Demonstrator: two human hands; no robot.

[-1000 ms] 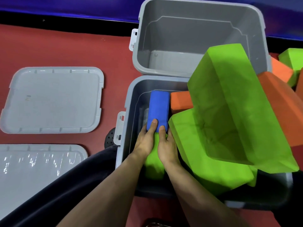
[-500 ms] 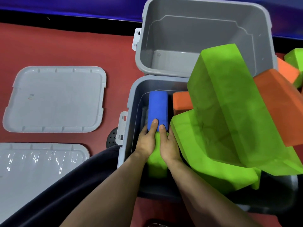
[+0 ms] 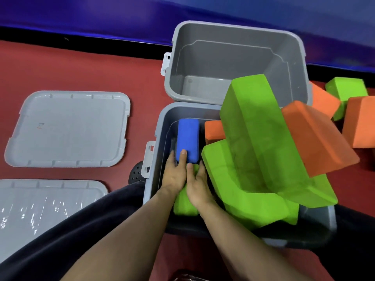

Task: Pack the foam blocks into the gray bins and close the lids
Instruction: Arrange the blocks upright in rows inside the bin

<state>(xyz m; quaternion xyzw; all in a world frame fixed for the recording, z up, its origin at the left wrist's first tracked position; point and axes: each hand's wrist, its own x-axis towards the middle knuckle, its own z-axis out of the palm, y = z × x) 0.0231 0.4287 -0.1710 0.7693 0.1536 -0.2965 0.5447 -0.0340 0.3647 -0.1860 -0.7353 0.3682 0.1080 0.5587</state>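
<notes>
The near gray bin [image 3: 151, 191] holds a blue foam block [image 3: 187, 136] at its left side, a small green block [image 3: 183, 205] under my hands, an orange block [image 3: 213, 130] and large green blocks [image 3: 259, 138] that stick out above the rim. A big orange block [image 3: 316, 140] leans on the green pile. My left hand [image 3: 175, 173] rests with fingers on the blue block's near end. My right hand [image 3: 197, 185] lies beside it, pressed flat on the small green block. The far gray bin [image 3: 227, 63] holds no blocks.
Two gray lids lie on the red floor at left, one farther [image 3: 67, 128] and one nearer [image 3: 40, 207]. More orange [image 3: 359, 122] and green [image 3: 345, 90] blocks sit on the floor at far right. A dark trouser leg [image 3: 71, 236] is at lower left.
Both hands have stayed on the blue and small green blocks, pressed slightly deeper into the bin. The view has shifted a little; the blocks sit as before.
</notes>
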